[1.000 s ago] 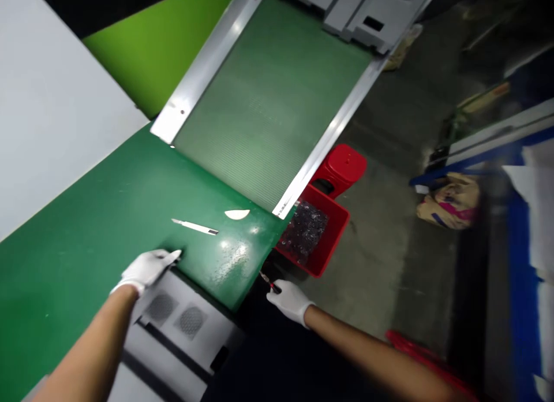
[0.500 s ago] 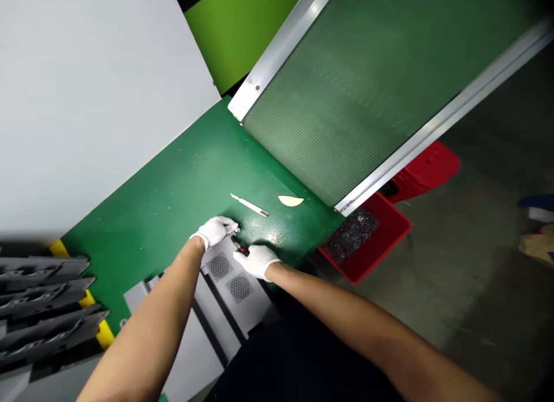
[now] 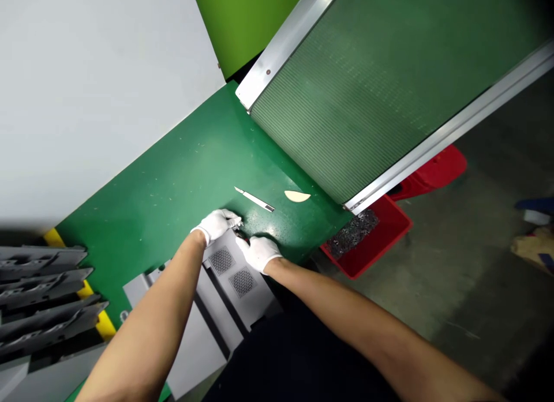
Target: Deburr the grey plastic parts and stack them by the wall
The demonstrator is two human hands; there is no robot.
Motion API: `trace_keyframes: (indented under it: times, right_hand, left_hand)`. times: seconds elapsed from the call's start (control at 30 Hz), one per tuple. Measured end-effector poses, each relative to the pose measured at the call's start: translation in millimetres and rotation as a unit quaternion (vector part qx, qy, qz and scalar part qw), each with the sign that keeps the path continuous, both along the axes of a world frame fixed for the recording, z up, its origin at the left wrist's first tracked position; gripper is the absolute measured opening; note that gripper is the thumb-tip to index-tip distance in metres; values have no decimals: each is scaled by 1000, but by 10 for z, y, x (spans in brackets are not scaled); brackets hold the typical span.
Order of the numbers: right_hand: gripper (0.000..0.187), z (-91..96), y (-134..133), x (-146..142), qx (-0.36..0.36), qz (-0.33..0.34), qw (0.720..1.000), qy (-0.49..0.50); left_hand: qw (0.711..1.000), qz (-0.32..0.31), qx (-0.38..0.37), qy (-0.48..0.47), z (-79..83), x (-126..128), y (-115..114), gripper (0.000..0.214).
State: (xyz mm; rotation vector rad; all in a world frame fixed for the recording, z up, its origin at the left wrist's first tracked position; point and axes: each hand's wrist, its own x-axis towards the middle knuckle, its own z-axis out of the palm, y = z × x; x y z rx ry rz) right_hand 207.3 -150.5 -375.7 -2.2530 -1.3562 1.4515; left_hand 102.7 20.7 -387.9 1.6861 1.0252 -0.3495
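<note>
In white gloves, both my hands are at the far end of a grey plastic panel (image 3: 255,305) with two square vent grilles. My left hand (image 3: 216,225) is closed, its fingertips pinching the panel's far corner. Just to the right, my right hand (image 3: 258,253) is closed around small pliers (image 3: 240,235) with a red and black handle, mostly hidden by the glove. The pliers' jaws are close to that corner; whether they touch it I cannot tell. Beyond the hands, a slim utility knife (image 3: 254,199) and a cream half-moon piece (image 3: 297,196) lie on the green table (image 3: 173,182).
A ribbed green conveyor belt (image 3: 311,125) with metal rails rises at the upper right. Below it stands a red bin (image 3: 385,241) of dark scraps, with a red stool (image 3: 437,170) behind. Several grey panels (image 3: 47,286) stand at the left by yellow strips. A white board (image 3: 104,73) borders the table.
The view has shifted slightly. My right hand has turned a little and closed in on the panel's corner, so less of the pliers shows. My left hand keeps its pinch.
</note>
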Motion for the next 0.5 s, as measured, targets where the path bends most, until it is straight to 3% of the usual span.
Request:
trace_keyframes:
  times: [0.23, 0.5]
  right_hand:
    - [80, -12, 70, 244, 23, 66, 998, -10]
    - [79, 8, 50, -13, -14, 11, 1000, -10]
  left_hand:
    - [1000, 8, 10, -2, -24, -25, 13, 39]
    - [1000, 12, 9, -10, 21, -33, -9, 40]
